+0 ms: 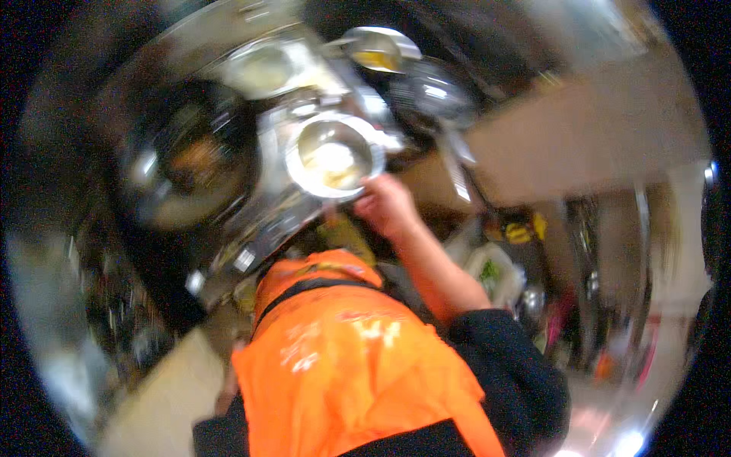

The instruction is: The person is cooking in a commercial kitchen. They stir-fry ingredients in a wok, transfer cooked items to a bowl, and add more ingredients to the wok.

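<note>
My right hand grips the near right rim of a round, shiny metal bowl. Pale yellowish contents and a bright glare show inside the bowl, which is over a metal worktop. Motion blur hides whether the bowl rests on that surface or is lifted. On my left side only a strip of bare forearm appears beside my orange apron; the left hand itself is out of view.
Left of the worktop is a large dark wok with something brown inside. Farther back are a metal container with pale contents and a metal pan holding yellow liquid. A brown flat surface extends right, above a bag with greens.
</note>
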### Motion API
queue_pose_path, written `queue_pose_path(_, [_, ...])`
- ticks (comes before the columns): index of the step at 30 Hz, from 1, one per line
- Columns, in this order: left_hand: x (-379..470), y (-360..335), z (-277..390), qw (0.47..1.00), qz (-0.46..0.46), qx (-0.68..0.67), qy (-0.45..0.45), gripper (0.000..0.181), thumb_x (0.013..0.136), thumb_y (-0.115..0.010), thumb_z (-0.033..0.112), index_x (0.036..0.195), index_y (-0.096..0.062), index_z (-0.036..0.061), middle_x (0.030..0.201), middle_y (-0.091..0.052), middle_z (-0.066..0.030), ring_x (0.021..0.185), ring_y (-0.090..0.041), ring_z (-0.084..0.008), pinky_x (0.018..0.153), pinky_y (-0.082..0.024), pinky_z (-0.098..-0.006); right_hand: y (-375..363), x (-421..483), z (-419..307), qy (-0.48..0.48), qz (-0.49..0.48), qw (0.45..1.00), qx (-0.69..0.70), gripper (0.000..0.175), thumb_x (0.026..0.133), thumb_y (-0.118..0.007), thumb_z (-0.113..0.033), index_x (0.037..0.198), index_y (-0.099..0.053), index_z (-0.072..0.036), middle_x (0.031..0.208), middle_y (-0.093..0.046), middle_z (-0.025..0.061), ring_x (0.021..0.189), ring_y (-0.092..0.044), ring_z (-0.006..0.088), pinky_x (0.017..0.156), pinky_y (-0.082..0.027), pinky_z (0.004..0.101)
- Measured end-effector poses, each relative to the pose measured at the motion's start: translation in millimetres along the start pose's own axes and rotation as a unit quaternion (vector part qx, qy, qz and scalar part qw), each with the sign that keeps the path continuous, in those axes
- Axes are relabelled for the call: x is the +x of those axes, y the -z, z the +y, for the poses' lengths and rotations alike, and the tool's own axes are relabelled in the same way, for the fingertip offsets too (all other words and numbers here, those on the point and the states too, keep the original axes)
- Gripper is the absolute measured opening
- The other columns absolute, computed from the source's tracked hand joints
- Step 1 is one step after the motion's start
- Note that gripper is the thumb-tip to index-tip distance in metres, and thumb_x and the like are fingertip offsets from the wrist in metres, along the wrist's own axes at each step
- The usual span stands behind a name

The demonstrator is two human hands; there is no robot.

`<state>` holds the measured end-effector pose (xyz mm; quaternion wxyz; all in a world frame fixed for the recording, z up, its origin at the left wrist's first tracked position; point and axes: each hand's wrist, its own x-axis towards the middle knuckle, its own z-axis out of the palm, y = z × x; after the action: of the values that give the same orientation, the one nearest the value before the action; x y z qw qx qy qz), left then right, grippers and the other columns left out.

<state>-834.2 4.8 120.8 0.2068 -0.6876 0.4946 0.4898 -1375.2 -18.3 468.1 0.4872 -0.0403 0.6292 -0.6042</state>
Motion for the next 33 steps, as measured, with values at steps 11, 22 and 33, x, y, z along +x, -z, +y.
queue_pose_path(11, [4.2,-58.5,311.3,0.98,-0.035,0.138,-0.142,0.047,0.088,-0.049,0.048,0.115,-0.05,0.0097,0.089,-0.058,-0.0146,0.072,-0.054,-0.0295,0.064,-0.046,-0.0406,297.2,-167.5,-12.3,0.143,0.281,0.905,0.286,0.009,0.084,-0.058,-0.012,0.093,-0.057,-0.009,0.077,-0.059,0.0026,0.05,-0.049,0.0116,0.044,-0.041,0.0235])
queue_pose_path(22, [-49.5,-158.0,435.3,0.941,-0.079,0.265,-0.196,0.053,0.087,-0.048,0.051,0.118,-0.05,0.0085,0.097,-0.057,-0.0157,0.08,-0.054,-0.031,0.07,-0.045,-0.0417,538.5,-220.8,-13.7,0.416,0.502,0.676,0.343,0.008,0.082,-0.058,-0.006,0.08,-0.051,-0.005,0.066,-0.05,0.006,0.054,-0.049,0.0179,0.043,-0.041,0.0262])
queue_pose_path(33, [-63.3,-223.0,518.9,0.914,-0.093,0.34,-0.202,0.059,0.086,-0.048,0.054,0.121,-0.051,0.0073,0.104,-0.057,-0.0168,0.088,-0.055,-0.0324,0.077,-0.044,-0.0429,661.3,-198.3,20.8,0.428,0.618,0.553,0.359,0.013,0.084,-0.053,-0.014,0.074,-0.05,-0.007,0.063,-0.048,0.0064,0.053,-0.048,0.0167,0.043,-0.039,0.0286])
